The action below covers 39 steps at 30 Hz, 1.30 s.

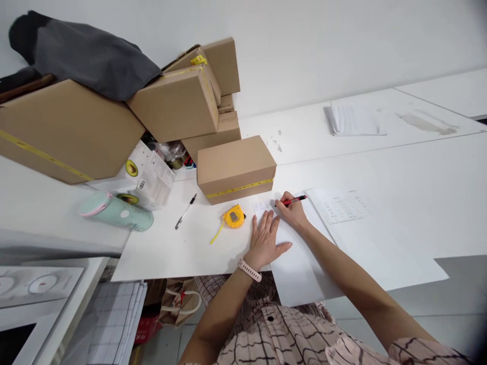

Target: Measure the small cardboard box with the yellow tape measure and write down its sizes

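My right hand (292, 210) is closed around a red pen (297, 200), its tip down at the written lines near the top of a white sheet of paper (300, 263). Flat on the left edge of that sheet lies my left hand (265, 239), fingers stretched and holding nothing. A pink watch band circles the left wrist. Just left of this hand sits a yellow tape measure (234, 217) with a short piece of tape pulled out. Behind both hands stands a closed cardboard box (236, 167) with yellow tape along its side.
A black-and-clear pen (185, 212) lies left of the tape measure. A mint green bottle (117, 210) rests on its side at the left. Cardboard boxes (175, 104) are stacked behind it. Another written sheet (344, 207) lies right; a paper stack (355, 120) is farther back.
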Available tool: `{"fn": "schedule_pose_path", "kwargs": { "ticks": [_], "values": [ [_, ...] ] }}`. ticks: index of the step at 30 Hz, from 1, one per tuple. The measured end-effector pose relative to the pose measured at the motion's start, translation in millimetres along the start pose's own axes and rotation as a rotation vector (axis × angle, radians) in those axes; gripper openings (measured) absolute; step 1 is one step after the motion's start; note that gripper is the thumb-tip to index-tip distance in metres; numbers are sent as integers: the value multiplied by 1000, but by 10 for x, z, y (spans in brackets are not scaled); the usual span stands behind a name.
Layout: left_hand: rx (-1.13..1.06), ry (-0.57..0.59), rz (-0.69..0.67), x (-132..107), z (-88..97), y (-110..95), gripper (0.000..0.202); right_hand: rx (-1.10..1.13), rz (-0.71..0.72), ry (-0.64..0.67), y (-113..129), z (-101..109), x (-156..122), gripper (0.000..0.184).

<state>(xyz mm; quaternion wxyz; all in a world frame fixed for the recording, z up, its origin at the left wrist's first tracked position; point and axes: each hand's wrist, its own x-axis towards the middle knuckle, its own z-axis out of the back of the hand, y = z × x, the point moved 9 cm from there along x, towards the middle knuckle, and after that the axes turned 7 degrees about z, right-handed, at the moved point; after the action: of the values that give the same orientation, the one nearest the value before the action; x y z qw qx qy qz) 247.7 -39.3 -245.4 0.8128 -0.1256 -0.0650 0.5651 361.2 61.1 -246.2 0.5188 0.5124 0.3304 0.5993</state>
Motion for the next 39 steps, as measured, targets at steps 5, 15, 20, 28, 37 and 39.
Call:
{"fn": "schedule_pose_path", "kwargs": {
  "ticks": [5, 15, 20, 28, 37, 39],
  "values": [
    [-9, 6, -2, 7, -2, -4, 84, -10, -9, 7, -19, -14, 6, 27],
    [-11, 11, 2, 8, 9, -4, 83, -38, 29, 19, 11, -25, 12, 27],
    [-11, 11, 1, 9, 0, -2, 83, -37, 37, 11, 18, -11, 15, 26],
    [-2, 5, 0, 10, -7, 1, 82, -26, 17, 5, 17, -4, 9, 26],
    [2, 0, -3, 6, 5, -5, 82, -11, 7, -4, 40, 10, 8, 27],
    [0, 2, -2, 6, 3, -4, 83, -12, 7, -9, 36, 14, 9, 27]
  ]
}}
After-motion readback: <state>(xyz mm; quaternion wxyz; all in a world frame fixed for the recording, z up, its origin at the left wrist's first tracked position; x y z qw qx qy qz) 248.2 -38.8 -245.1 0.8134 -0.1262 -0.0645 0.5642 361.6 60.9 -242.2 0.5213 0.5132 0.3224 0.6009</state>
